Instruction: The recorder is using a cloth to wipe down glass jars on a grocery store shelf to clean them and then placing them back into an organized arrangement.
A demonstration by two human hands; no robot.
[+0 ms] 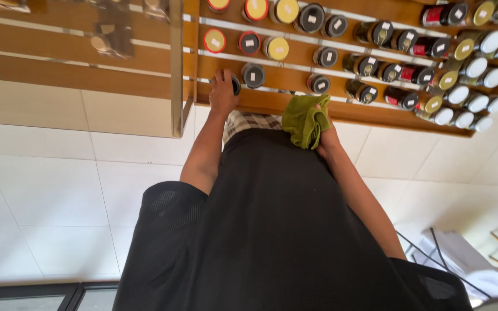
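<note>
An olive-green cloth [305,120], black-lidded jars [253,75], a brown wooden shelf [295,103], white floor tiles [47,184].

Hands: left [223,92] grips black-lidded jar [234,84], right [325,135] holds green cloth [305,120].

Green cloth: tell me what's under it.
The green cloth drapes over the right hand, hiding its fingers; only the wrist shows. Behind it lies the wooden shelf. Whether the hand holds anything else cannot be seen.

Counted: jars on the wooden shelves, one cloth, two hands

Red-rimmed lids [214,41]: four; yellow lids [276,48]: two; black-lidded jars [325,56]: roughly sixteen; white-capped jars [475,67]: about eleven, some cut off by the edge; gold-lidded jars [463,49]: four; green cloth [305,120]: one; left hand [223,92] and right hand [327,137]: two.
</note>
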